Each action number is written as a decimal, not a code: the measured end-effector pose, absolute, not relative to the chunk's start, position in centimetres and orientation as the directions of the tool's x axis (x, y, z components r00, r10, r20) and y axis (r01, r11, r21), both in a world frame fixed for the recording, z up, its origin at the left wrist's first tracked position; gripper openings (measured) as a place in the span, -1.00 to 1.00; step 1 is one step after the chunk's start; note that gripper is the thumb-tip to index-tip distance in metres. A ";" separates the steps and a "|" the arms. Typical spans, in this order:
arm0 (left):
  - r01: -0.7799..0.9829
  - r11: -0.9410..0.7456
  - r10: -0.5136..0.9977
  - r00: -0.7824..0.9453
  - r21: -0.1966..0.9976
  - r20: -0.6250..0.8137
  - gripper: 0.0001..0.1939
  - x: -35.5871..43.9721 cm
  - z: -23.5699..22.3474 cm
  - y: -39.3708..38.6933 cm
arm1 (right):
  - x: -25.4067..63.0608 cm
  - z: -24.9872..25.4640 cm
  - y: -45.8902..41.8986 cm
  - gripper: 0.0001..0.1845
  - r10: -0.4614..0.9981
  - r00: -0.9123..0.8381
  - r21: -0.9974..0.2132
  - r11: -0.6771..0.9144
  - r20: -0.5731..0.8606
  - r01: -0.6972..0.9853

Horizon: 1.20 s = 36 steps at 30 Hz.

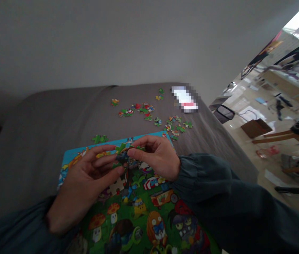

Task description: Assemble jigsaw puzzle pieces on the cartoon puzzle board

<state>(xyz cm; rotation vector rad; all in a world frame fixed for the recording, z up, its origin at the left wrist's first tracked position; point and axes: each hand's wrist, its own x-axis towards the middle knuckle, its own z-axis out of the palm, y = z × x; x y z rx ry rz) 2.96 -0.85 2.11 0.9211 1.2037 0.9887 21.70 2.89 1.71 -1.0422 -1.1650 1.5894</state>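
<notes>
A small cluster of joined jigsaw puzzle pieces (123, 155), green and dark, is held just above the upper part of a colourful puzzle board (153, 204). My left hand (88, 178) grips its left side, with the fingers at the upper edge and the thumb at the lower. From the right, my right hand (158, 155) pinches the same cluster, its thumb across the front face. Beneath the hands, the board shows cartoon plants and mushrooms on green, with a blue border along the top. A bare patch of the board shows beside my left thumb. Part of the cluster is hidden by my fingers.
Loose puzzle pieces (146, 107) lie scattered on the grey cloth (67, 113) beyond the board, with more pieces (181, 127) to the right. A phone (185, 98) with a blurred screen lies at the far right. Past the cloth's right edge, a cardboard box (255, 127) sits on the floor.
</notes>
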 end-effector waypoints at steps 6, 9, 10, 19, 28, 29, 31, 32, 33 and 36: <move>-0.043 0.337 0.940 0.070 0.941 -0.333 -0.52 2.9 2.4 -1.0 | 21.7 1.6 3.0 -0.57 0.955 -0.274 -0.970 -0.169 -0.116 -0.177; -0.023 0.337 0.940 0.060 0.941 -0.335 -0.53 2.9 2.6 -1.1 | 21.6 1.6 3.0 -0.58 0.951 -0.288 -0.964 -0.177 -0.115 -0.200; -0.021 0.339 0.939 0.061 0.940 -0.338 -0.52 2.9 2.7 -1.1 | 21.6 1.7 2.9 -0.59 0.950 -0.291 -0.963 -0.176 -0.112 -0.206; 0.012 0.306 0.950 0.054 0.952 -0.306 -0.54 2.8 2.3 -0.9 | 21.5 1.7 2.9 -0.60 0.951 -0.283 -0.955 -0.190 -0.122 -0.226; 0.037 0.265 0.963 0.049 0.963 -0.267 -0.55 2.9 2.3 -0.9 | 21.6 1.7 2.9 -0.58 0.949 -0.289 -0.958 -0.191 -0.125 -0.215; 0.038 0.267 0.961 0.056 0.963 -0.269 -0.55 2.9 2.3 -0.9 | 21.6 1.8 2.9 -0.58 0.949 -0.287 -0.956 -0.195 -0.128 -0.218; 0.036 0.264 0.962 0.058 0.964 -0.266 -0.55 3.0 2.2 -0.9 | 21.6 1.8 2.9 -0.58 0.952 -0.277 -0.958 -0.191 -0.129 -0.212; 0.031 0.260 0.964 0.053 0.965 -0.262 -0.54 3.0 2.2 -0.9 | 21.6 1.8 2.9 -0.59 0.954 -0.272 -0.961 -0.186 -0.127 -0.205; 0.027 0.257 0.965 0.046 0.966 -0.258 -0.53 3.1 2.1 -0.9 | 21.6 1.7 2.9 -0.59 0.955 -0.270 -0.963 -0.182 -0.125 -0.198; 0.012 0.238 0.971 0.030 0.971 -0.239 -0.53 3.2 2.1 -1.0 | 21.6 1.6 2.9 -0.60 0.953 -0.277 -0.965 -0.179 -0.122 -0.191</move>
